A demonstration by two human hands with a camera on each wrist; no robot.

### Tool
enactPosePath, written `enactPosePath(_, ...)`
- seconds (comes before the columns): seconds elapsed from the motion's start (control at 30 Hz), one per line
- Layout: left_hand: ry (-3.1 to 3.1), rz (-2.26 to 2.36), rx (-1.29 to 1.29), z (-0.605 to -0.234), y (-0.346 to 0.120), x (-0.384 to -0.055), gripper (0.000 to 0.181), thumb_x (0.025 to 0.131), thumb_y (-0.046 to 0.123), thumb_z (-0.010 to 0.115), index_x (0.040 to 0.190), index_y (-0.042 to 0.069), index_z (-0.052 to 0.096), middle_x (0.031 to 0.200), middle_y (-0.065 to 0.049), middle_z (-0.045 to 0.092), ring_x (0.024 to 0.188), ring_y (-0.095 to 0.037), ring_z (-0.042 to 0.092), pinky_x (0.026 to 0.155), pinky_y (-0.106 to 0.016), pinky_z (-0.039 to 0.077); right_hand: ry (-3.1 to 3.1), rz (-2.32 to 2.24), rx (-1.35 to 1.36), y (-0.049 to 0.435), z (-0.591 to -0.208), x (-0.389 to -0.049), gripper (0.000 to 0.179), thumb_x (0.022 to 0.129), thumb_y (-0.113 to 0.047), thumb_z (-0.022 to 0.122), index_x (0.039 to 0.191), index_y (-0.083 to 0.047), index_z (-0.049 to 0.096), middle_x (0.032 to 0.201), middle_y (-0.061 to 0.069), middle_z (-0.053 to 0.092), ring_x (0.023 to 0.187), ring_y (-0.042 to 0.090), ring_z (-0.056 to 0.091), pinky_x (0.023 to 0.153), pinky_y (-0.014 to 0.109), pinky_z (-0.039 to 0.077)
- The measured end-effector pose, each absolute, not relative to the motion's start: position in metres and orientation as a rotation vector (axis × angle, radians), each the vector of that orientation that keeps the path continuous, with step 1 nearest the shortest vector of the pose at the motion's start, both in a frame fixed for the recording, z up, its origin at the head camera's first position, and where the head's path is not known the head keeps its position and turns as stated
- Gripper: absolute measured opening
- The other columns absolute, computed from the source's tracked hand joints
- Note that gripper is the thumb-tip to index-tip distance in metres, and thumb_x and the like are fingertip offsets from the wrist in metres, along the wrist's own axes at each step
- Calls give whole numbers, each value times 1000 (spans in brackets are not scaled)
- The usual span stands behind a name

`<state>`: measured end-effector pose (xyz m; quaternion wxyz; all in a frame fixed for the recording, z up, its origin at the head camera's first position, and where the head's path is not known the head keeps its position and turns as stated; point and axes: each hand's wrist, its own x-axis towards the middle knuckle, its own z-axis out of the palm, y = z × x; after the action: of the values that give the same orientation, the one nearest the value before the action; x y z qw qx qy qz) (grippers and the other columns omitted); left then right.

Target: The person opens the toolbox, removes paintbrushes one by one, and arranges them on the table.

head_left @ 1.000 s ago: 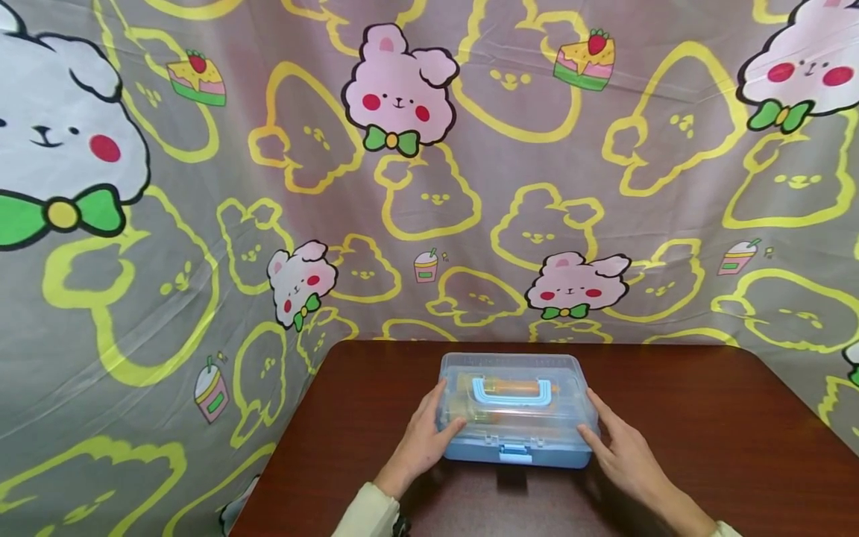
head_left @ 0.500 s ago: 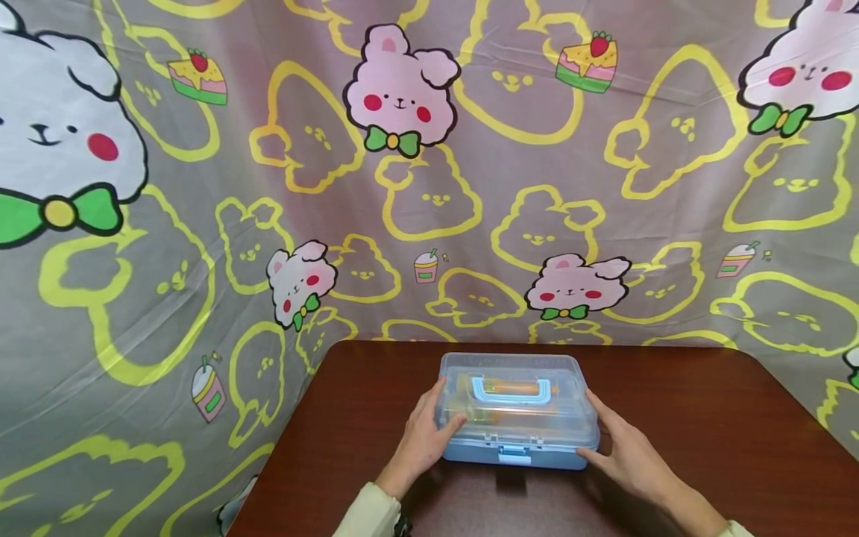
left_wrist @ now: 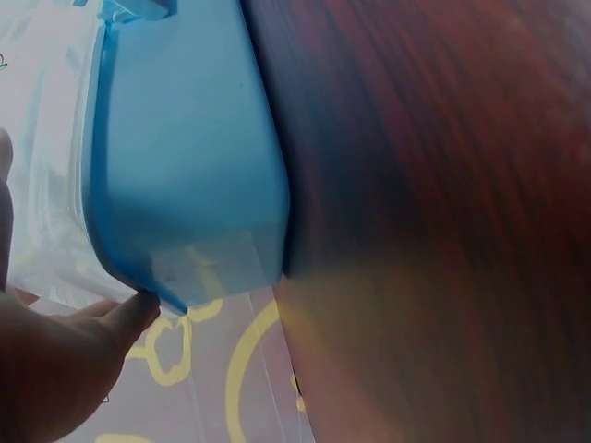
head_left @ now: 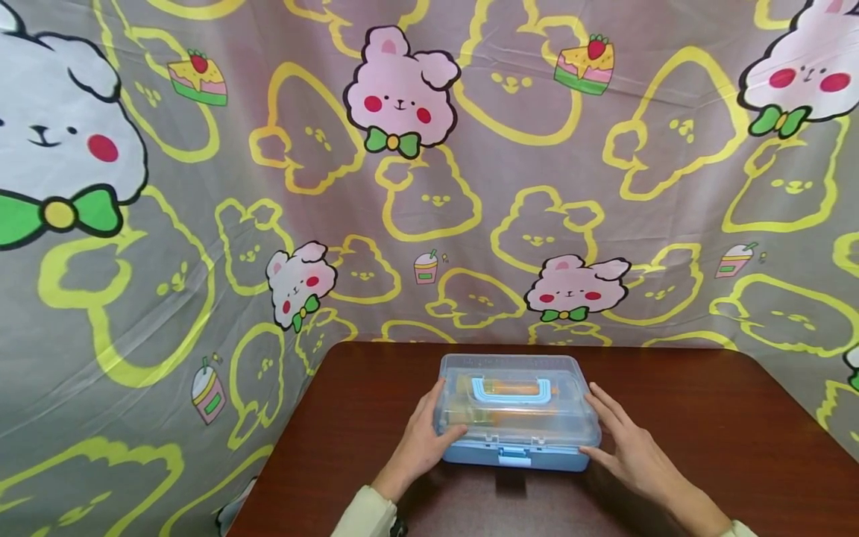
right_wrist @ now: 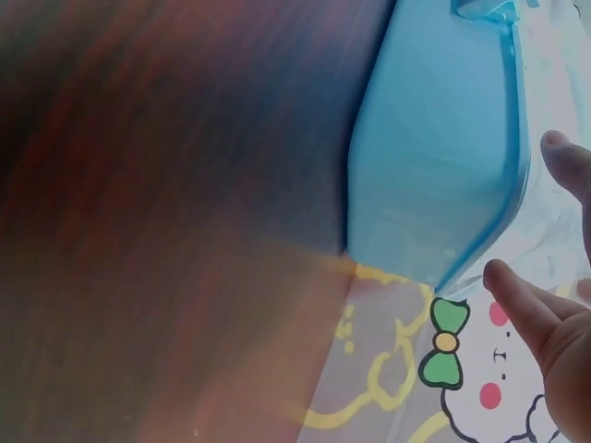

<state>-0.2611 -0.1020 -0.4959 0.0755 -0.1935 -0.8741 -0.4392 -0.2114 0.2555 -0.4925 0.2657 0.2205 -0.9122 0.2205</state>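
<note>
A plastic storage box with a clear lid and light blue base [head_left: 470, 453] stands on the table. Its lid lies over the base, with a blue handle [head_left: 511, 400] on top and a blue latch [head_left: 514, 459] at the front. Orange and yellowish items show blurrily through the lid. My left hand [head_left: 417, 441] rests along the box's left side, thumb at the front left corner; in the left wrist view a fingertip touches the lid's rim. At the right side is my right hand [head_left: 634, 451], fingers extended and thumb at the front right corner.
The dark reddish-brown table [head_left: 698, 403] has rounded far corners. A grey curtain [head_left: 470, 171] printed with cartoon bunnies hangs behind it and along the left. A dark square patch [head_left: 511, 481] shows just in front of the latch.
My right thumb has slid down from the lid to the front right corner, and the right fingers have shifted slightly. The left hand and the box have stayed almost in place.
</note>
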Motion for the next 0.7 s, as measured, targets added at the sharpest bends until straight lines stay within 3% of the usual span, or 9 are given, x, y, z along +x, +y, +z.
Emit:
enactPosePath(0.07, -2631, -1323, -579, -496, -103, -262, 94, 81, 56, 66, 153, 26, 13, 150, -10, 29, 132, -29, 34, 99, -52, 36, -2476, 576, 608, 257, -491, -212, 91, 70, -24, 85, 145, -8, 36, 151, 8, 30, 73, 9, 57, 57, 23, 47)
enactPosePath(0.2, -2651, -1334, -570, -496, -106, -264, 104, 77, 62, 66, 153, 25, 5, 153, -10, 25, 134, -29, 31, 101, -51, 34, -2471, 490, 629, 258, -485, -216, 96, 71, -29, 84, 148, -9, 30, 151, 6, 32, 93, 13, 63, 71, 34, 54)
enactPosePath(0.43, -2691, -1345, -569, -497, -110, -265, 107, 78, 63, 65, 153, 16, 5, 154, -13, 21, 136, -30, 27, 103, -51, 31, -2416, 426, 670, 259, -474, -222, 99, 69, -27, 85, 148, -5, 30, 144, 10, 41, 90, 10, 63, 71, 30, 52)
enactPosePath(0.53, -2703, -1349, -564, -497, -110, -264, 107, 78, 63, 64, 153, 13, 6, 154, -14, 20, 137, -30, 26, 104, -51, 31, -2429, 412, 652, 260, -470, -223, 99, 69, -31, 84, 148, -6, 30, 143, 11, 43, 99, 16, 60, 77, 35, 50)
enactPosePath(0.6, -2696, -1349, -567, -498, -111, -264, 108, 78, 63, 65, 153, 10, 8, 153, -16, 21, 137, -30, 26, 104, -50, 31, -2443, 406, 635, 260, -469, -224, 99, 69, -33, 84, 148, -8, 30, 143, 11, 42, 106, 19, 55, 83, 32, 47)
enactPosePath(0.7, -2692, -1358, -566, -499, -112, -264, 108, 78, 61, 66, 152, 5, 10, 152, -18, 22, 136, -31, 26, 104, -50, 30, -2460, 453, 649, 261, -467, -226, 98, 71, -32, 83, 149, -8, 28, 143, 12, 41, 112, 24, 51, 95, 16, 36)
